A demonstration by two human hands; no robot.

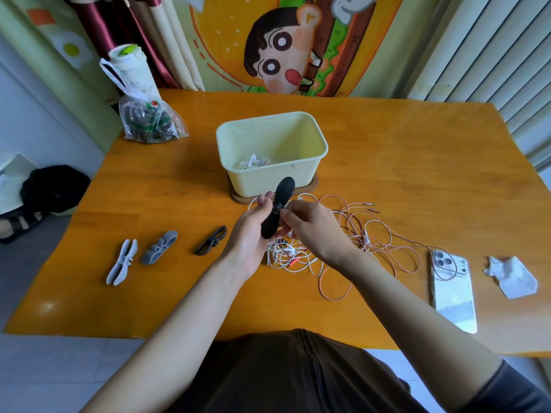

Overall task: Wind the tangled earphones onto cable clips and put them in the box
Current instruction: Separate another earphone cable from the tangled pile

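My left hand [249,236] holds a black cable clip [281,198] upright above the table, just in front of the pale yellow box [310,171]. My right hand [313,231] pinches the clip's middle from the right. Under both hands lies a tangle of white earphones [283,254], and pink earphone cables [372,231] spread to the right. A wound bundle rests inside the box [253,162]. Three spare clips lie on the left: dark [211,240], grey [159,247] and light grey [122,261].
The orange table [417,162] carries a plastic bag of clips [149,120] at the back left, a phone [451,289] and a crumpled tissue [511,275] at the right. A dark bag [50,189] lies off the table's left side.
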